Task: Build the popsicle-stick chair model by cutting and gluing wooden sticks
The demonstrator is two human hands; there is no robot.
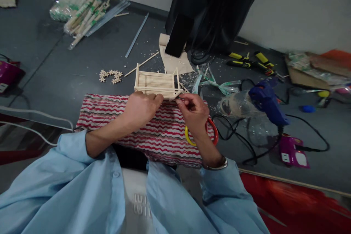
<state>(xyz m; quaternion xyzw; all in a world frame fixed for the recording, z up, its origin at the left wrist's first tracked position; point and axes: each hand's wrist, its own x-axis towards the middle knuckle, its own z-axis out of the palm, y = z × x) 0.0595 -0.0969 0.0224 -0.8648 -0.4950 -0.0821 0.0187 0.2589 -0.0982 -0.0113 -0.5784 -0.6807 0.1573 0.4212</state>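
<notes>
A small frame of thin wooden sticks (155, 77), with a slatted base and short upright posts, sits at the far edge of a striped cloth (109, 111). My left hand (144, 106) is closed over its near left side, fingers curled on the near sticks. At the near right corner my right hand (194, 111) pinches with thumb and forefinger; the exact contact is partly hidden. Under my right wrist lie scissors (214, 131) with red and yellow handles, partly covered by the arm. Small flower-shaped wooden pieces (109, 76) lie left of the frame.
A blue glue gun (267, 100) rests on a clear plastic bottle (237, 104) at right, its cord trailing near a purple adapter (293, 151). Behind are a phone (179, 36), black bag (214, 3), yellow-black pliers (241, 62), and stick bundles (85, 18).
</notes>
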